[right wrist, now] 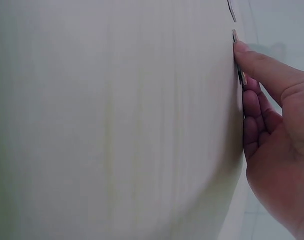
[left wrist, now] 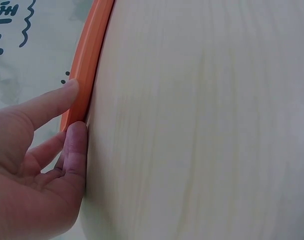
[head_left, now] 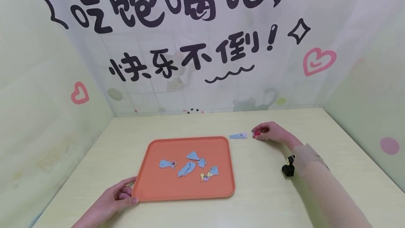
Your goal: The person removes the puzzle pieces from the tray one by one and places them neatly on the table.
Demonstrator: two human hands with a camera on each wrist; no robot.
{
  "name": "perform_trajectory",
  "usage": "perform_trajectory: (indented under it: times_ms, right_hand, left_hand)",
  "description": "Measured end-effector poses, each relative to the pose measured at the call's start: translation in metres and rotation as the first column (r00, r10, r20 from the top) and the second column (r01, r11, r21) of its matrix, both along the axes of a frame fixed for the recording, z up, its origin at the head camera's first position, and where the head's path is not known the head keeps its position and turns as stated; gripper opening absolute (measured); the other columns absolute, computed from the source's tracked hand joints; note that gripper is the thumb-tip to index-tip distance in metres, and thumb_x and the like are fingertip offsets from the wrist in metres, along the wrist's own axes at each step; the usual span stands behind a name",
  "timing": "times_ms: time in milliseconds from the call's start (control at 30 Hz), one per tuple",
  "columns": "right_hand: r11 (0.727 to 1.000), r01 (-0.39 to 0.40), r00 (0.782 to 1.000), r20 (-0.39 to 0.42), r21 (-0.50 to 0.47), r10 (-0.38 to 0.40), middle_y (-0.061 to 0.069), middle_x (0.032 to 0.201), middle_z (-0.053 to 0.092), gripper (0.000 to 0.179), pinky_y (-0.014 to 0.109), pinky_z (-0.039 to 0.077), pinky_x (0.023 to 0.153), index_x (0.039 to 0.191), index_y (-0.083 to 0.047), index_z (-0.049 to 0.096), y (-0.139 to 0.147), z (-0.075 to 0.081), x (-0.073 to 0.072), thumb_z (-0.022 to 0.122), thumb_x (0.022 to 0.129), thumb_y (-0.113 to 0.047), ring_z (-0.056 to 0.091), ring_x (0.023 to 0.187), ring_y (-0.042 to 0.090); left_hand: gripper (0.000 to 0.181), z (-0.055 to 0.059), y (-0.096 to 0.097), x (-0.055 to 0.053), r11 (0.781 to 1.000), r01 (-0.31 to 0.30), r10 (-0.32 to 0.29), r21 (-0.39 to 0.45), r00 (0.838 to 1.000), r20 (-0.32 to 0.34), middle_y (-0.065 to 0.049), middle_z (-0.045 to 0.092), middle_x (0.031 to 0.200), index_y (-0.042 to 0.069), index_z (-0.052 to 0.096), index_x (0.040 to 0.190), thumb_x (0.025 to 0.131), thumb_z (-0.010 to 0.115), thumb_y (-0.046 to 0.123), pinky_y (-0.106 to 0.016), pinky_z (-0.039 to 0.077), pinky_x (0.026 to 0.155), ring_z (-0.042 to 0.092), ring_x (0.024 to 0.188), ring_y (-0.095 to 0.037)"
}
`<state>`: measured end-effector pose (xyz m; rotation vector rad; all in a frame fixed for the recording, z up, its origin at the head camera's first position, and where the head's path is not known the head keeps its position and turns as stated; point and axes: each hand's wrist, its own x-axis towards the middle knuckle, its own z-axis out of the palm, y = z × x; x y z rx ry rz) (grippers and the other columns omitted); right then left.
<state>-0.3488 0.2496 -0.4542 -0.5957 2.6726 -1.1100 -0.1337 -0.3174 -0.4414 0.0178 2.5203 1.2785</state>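
With thumb and fingers my left hand (head_left: 115, 196) grips the near left corner of an orange tray (head_left: 183, 190); its thumb lies along the rim in the left wrist view. At the back right of the table, my right hand (head_left: 272, 132) pinches a small flat piece with a pink-red print (head_left: 256, 135), partly covered by the fingers. Edge-on in the right wrist view, that thin piece (right wrist: 243, 76) sits between thumb and fingers close to the tabletop. Just left of it lies a light blue piece (head_left: 238, 136). Several irregular blue printed pieces, among them a forked one (head_left: 167, 164), lie in the tray.
A small black object (head_left: 288, 170) stands beside the right sleeve (head_left: 326, 182), which partly covers it. The pale wooden table (head_left: 262, 200) ends at a printed backdrop (head_left: 190, 94) behind and pale walls on both sides.
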Motion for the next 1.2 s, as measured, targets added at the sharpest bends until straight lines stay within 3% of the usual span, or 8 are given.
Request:
perform_trajectory:
  times_ms: [300,933,1200]
  right_hand:
    - [1.000,0.015,1.000,0.001,0.005,-0.015,0.013,0.110,0.066,0.033,0.025,0.043,0.079,0.122,-0.006,0.068,-0.0004,0.0012,0.0023,0.072,0.090,-0.016,0.049,0.089,0.019]
    - [1.000,0.017,1.000,-0.014,-0.001,-0.017,0.013,0.112,0.066,0.034,0.024,0.043,0.081,0.122,-0.005,0.068,0.0004,0.0002,0.0025,0.072,0.090,-0.016,0.050,0.092,0.018]
    - [1.000,-0.016,1.000,-0.016,-0.020,0.016,0.016,0.114,0.066,0.035,0.024,0.043,0.081,0.123,-0.003,0.067,-0.0015,0.0029,0.0067,0.071,0.091,-0.015,0.050,0.093,0.019]
  left_hand:
    - [0.082,0.0007,0.0000,0.0006,1.000,-0.004,0.004,0.018,1.000,-0.001,-0.009,0.059,0.106,-0.006,0.031,0.151,0.087,0.075,0.021,-0.019,0.047,0.075,0.055,0.084,-0.002]
    - [0.082,0.0008,0.0039,-0.0032,0.997,-0.067,0.067,-0.031,0.997,0.023,-0.006,0.059,0.106,-0.001,0.034,0.151,0.086,0.077,0.023,-0.020,0.046,0.073,0.054,0.083,-0.005]
    - [0.079,0.0009,0.0007,-0.0008,1.000,0.006,-0.007,-0.022,1.000,-0.017,-0.008,0.060,0.103,-0.006,0.034,0.149,0.087,0.075,0.022,-0.019,0.045,0.073,0.054,0.082,-0.001]
